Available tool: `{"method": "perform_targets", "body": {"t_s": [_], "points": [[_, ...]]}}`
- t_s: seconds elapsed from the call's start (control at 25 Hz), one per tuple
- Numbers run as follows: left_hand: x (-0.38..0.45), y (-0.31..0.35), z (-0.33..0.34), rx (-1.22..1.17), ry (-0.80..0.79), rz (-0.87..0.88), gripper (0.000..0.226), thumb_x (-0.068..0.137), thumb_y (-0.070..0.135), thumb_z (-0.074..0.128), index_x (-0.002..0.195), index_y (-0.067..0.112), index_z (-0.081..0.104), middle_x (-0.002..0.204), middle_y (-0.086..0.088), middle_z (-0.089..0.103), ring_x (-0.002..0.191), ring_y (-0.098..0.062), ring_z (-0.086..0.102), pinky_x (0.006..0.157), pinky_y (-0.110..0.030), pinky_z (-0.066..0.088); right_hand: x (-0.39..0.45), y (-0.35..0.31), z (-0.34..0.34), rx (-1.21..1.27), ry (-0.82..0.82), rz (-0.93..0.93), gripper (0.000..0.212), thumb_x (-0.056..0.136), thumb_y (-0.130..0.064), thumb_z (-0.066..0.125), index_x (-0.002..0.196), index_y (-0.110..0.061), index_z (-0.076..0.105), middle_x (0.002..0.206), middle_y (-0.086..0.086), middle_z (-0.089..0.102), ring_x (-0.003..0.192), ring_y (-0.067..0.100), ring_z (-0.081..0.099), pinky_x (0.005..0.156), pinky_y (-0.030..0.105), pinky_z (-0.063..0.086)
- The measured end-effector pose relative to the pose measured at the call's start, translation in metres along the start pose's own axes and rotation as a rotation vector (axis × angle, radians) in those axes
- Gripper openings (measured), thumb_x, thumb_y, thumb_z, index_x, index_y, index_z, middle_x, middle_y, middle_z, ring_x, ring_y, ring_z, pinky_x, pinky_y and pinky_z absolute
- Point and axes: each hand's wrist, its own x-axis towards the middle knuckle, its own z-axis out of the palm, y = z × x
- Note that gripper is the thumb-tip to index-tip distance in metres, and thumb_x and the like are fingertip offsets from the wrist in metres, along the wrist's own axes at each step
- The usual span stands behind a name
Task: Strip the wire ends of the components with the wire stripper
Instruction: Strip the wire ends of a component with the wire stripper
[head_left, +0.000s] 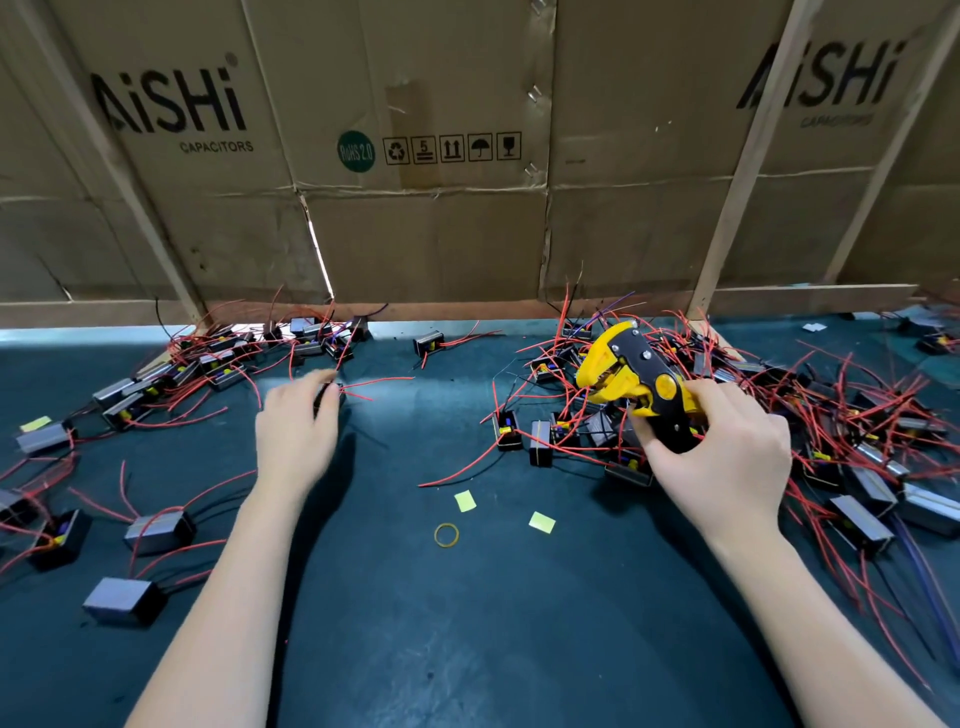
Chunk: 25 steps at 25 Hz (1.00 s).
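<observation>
Stripper (631, 382) is gripped by its handles in the right hand (727, 457), above the pile (857, 426) heaped at the desk's right edge, its yellow head aimed toward the far edge; the mouth appears unloaded, no wire being seen in it. A dark component (330, 397) is touched or grasped by the left hand (298, 426) left of centre, fingers curled over it; motion blur hides whether it is truly clamped; its red leads (374, 384) trail rightward.

The step in hand is judged to be the handling of one unit; it is best held by the body, one lead presented straight into the mouth, the handles squeezed once, the tangle kept clear.

Open room is offered by the desk's (467, 623) near middle, where only two yellow slips (465, 500) and a rubber band (446, 534) lie; more components (218, 358) crowd the far-left corner; the cardboard wall (415, 234) closes the far edge.
</observation>
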Motion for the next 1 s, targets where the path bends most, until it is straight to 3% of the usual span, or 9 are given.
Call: {"method": "perform_targets", "body": {"t_s": [0.08,0.2,0.32,0.48,0.6,0.8,1.0], "points": [[-0.004,0.002,0.007,0.088,-0.087,0.051,0.03,0.102,0.022,0.047,0.111,0.005,0.069,0.118,-0.015,0.068,0.117,-0.038,0.052,0.095,-0.047,0.042,0.0,0.0,0.0,-0.006,-0.012,-0.005,0.044,0.075,-0.055,0.059,0.093,-0.014,0.067,0.083,0.002,0.065,0.079,0.03,0.062,0.073,0.039,0.039],[-0.005,0.003,0.004,0.078,-0.018,0.039,0.033,0.102,0.027,0.044,0.09,0.005,0.065,0.096,-0.019,0.07,0.095,-0.044,0.059,0.079,-0.047,0.047,0.0,0.0,0.001,-0.011,-0.024,-0.006,0.043,0.074,-0.053,0.062,0.093,-0.014,0.067,0.084,0.002,0.065,0.08,0.03,0.062,0.073,0.039,0.039],[-0.006,0.006,0.0,0.102,0.001,-0.055,0.013,0.097,0.026,0.054,0.099,0.014,0.055,0.093,-0.009,0.071,0.09,-0.041,0.062,0.074,-0.044,0.048,0.0,0.0,0.0,-0.015,-0.031,0.001,0.042,0.074,-0.051,0.064,0.093,-0.013,0.068,0.083,0.002,0.065,0.081,0.03,0.063,0.073,0.039,0.04],[-0.009,0.005,0.004,0.006,0.057,-0.146,0.02,0.087,0.011,0.065,0.098,0.015,0.049,0.086,-0.003,0.068,0.086,-0.036,0.06,0.07,-0.038,0.042,-0.001,-0.004,-0.001,0.003,-0.028,-0.007,0.041,0.073,-0.049,0.066,0.092,-0.012,0.068,0.083,0.002,0.065,0.08,0.03,0.063,0.075,0.039,0.039],[-0.008,0.001,0.008,-0.084,0.09,-0.236,0.026,0.081,0.003,0.064,0.097,0.015,0.048,0.084,-0.001,0.067,0.09,-0.035,0.06,0.073,-0.038,0.041,-0.001,-0.005,-0.002,0.013,-0.03,-0.008,0.04,0.072,-0.048,0.068,0.092,-0.012,0.068,0.082,0.002,0.065,0.08,0.031,0.063,0.074,0.04,0.04],[-0.006,-0.005,0.01,-0.125,0.094,-0.208,0.04,0.087,0.009,0.068,0.126,0.014,0.06,0.097,-0.01,0.075,0.103,-0.037,0.062,0.087,-0.043,0.046,-0.001,-0.004,-0.003,0.02,-0.036,-0.011,0.04,0.072,-0.047,0.069,0.092,-0.013,0.068,0.083,0.002,0.065,0.081,0.031,0.063,0.074,0.04,0.041],[-0.005,-0.003,0.008,-0.118,0.173,-0.07,0.021,0.091,0.013,0.067,0.11,0.01,0.075,0.101,-0.018,0.073,0.097,-0.04,0.066,0.087,-0.044,0.049,-0.002,-0.005,-0.003,0.02,-0.041,-0.023,0.039,0.072,-0.047,0.069,0.091,-0.013,0.067,0.082,0.002,0.065,0.081,0.03,0.063,0.073,0.039,0.04]]}}
